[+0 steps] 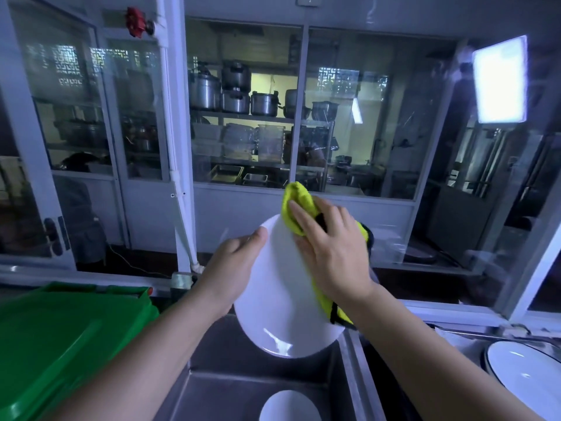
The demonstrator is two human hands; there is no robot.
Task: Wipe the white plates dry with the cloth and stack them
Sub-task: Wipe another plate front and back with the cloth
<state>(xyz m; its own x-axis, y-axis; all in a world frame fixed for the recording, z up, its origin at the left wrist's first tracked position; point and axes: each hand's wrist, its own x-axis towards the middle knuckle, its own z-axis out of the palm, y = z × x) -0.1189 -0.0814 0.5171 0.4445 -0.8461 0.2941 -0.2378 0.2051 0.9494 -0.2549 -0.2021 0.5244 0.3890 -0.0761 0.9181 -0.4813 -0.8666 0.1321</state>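
At frame centre, the left hand (233, 268) grips a tilted white plate (282, 299) by its edge above the sink (230, 393); the right hand (331, 253) presses a yellow cloth (296, 202) flat against it. Likely risk: the wet rim slips and drops onto the plate below (288, 407)

Green bin lid (60, 338) at left, beside steel sink (212, 390). Pots (233, 92) on shelf behind glass; red valve (135, 21) top left.
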